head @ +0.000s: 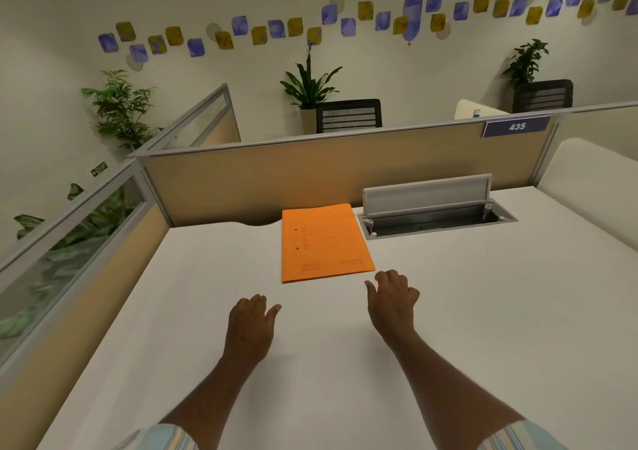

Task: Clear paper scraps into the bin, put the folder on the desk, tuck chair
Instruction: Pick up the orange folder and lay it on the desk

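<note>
Lower centre: left hand (251, 322) and right hand (392, 299) hover empty, fingers loosely spread, over the desk (483, 311). Mid-frame: orange folder (324, 242) lies flat on it. No scraps visible. Judged remaining: tucking the chair, out of view.

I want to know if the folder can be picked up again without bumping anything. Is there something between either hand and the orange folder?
Nothing visible. The orange paper folder lies flat on the white desk, with bare desktop between it and both the left hand and the right hand. The open grey cable tray sits beside it, not in the path.
</note>
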